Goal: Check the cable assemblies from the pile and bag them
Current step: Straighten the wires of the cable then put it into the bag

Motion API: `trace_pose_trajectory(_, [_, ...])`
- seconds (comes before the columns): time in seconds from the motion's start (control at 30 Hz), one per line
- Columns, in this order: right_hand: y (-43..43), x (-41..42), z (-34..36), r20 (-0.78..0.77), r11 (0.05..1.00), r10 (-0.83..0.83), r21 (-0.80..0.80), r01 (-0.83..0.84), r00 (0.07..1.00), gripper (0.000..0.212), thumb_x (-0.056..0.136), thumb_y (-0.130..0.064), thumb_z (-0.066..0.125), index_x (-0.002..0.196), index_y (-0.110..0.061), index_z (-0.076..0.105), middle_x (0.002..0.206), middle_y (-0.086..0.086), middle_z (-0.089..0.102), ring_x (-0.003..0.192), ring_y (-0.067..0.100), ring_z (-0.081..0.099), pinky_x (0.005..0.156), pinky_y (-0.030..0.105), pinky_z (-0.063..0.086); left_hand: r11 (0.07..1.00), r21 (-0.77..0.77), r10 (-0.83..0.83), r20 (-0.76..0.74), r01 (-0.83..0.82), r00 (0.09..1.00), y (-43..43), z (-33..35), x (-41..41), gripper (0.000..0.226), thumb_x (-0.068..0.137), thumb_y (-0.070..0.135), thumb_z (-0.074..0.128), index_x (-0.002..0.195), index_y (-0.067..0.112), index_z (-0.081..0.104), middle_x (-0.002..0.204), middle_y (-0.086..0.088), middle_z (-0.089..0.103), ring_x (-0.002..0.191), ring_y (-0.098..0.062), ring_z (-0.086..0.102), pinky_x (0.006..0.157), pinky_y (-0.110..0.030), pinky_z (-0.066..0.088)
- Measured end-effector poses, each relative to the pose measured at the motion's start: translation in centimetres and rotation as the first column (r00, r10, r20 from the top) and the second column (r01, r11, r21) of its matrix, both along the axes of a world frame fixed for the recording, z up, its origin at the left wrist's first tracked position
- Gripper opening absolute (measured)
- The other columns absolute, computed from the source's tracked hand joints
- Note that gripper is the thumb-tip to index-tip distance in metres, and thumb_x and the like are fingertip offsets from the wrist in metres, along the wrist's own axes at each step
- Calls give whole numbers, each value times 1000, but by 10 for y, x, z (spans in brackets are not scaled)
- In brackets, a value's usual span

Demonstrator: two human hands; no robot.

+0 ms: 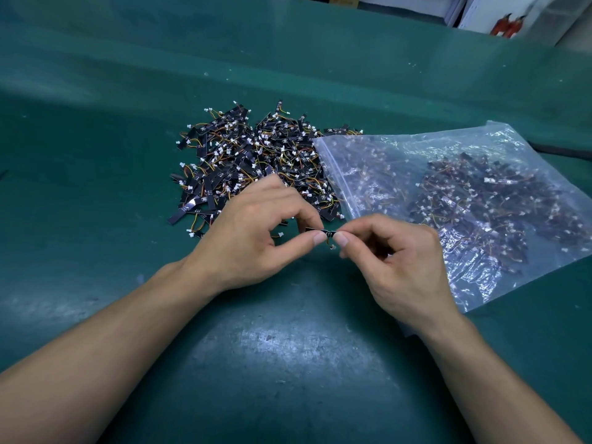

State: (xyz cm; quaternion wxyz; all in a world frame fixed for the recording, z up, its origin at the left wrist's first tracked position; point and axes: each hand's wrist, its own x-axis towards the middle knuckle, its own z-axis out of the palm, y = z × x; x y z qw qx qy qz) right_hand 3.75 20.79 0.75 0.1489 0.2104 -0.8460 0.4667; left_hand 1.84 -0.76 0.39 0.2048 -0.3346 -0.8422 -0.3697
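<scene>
While the two grips meet just above the green surface [288, 363], one small cable assembly [324, 233] is held between them, near the middle of the view. The left grip [253, 238] pinches the left end of its short black strip between thumb and forefinger, the other fingers curled loosely above. The right grip [400, 261] pinches the right end in the same way, its remaining fingers folded toward the palm. The strip lies roughly level, bridging the narrow gap between the two thumb tips. A short bit of coloured wire with a pale plug hangs below it, just beside the right thumb.

Just beyond the left grip lies the pile [256, 161] of loose assemblies: black strips, thin orange and yellow wires and white plugs heaped in a tangle on the surface. Its near edge is partly hidden behind the left fingers. To the right, overlapping the pile's right edge, a clear plastic zip bag [464, 203] lies flat with its mouth toward the pile, many assemblies inside it. The right grip hovers over the bag's near left corner, so the held piece sits between pile and bag, close to both. Both bare forearms reach in from the bottom edge. Beyond the surface at the top right, two red objects [509, 25] show, too blurred to make out.
</scene>
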Motion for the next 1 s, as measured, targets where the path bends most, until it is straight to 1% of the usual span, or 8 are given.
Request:
trace_pose_trajectory(0.1, [0,1,-2,30,999,-5,-35,6,1000,3,86,-25,76,88,-23,77,68,-16,66,53,11,56,56,15,41,1000,-15,-3,-17,3,1000,0,0,0,15,93,22,72,84,10,72,79,2,68,74,-22,53,74,-35,45])
trace_pose_trajectory(0.2, [0,2,-2,48,998,-8,-62,11,999,11,84,-30,77,94,-30,75,71,-14,64,51,15,54,54,15,40,1000,-15,3,-23,-3,1000,-1,0,-1,16,93,22,71,84,10,72,78,2,68,74,-22,53,73,-35,45])
trace_pose_trajectory(0.37, [0,-1,-2,23,1000,0,-13,0,1000,5,87,-25,76,84,-21,77,68,-14,68,53,13,56,56,17,42,1000,-20,-12,-21,11,1000,-1,0,-1,13,92,21,73,83,11,72,79,3,68,73,-21,53,74,-35,45])
trace_pose_trajectory(0.53, [0,0,-1,4,1000,1,13,-2,1000,6,88,-23,74,83,-22,74,66,-19,65,54,3,57,57,9,38,1000,-3,-15,-3,15,1000,-2,0,-1,15,92,26,71,90,11,73,83,5,70,77,-21,56,75,-36,46])
trace_pose_trajectory(0.67, [-1,0,-1,19,1000,-1,4,1,1000,3,87,-24,75,84,-23,74,66,-17,65,53,7,56,56,11,39,999,-31,-23,-5,23,1000,-1,-1,-1,13,93,21,72,85,10,72,80,4,69,74,-22,54,74,-38,45])
trace_pose_trajectory(0.83, [8,-3,2,81,998,-48,-26,50,996,8,82,-32,69,88,-29,72,65,-12,62,47,11,46,52,13,36,1000,-12,18,5,-18,1000,-2,-2,-2,12,92,20,72,84,11,72,78,4,67,76,-19,52,73,-31,44])
trace_pose_trajectory(0.9, [16,-8,3,101,993,-115,29,112,988,13,78,-32,72,90,-31,71,64,-11,59,47,7,44,53,15,37,999,2,35,20,-35,999,-2,-3,-1,12,93,22,72,84,13,73,78,5,67,77,-18,53,73,-29,45])
trace_pose_trajectory(1.0, [26,-15,3,123,952,-238,227,206,963,29,72,-39,83,97,-34,69,70,-14,59,53,6,51,59,27,47,999,5,49,34,-49,998,-1,-3,-2,16,93,28,70,85,15,73,78,6,68,77,-17,54,73,-29,46])
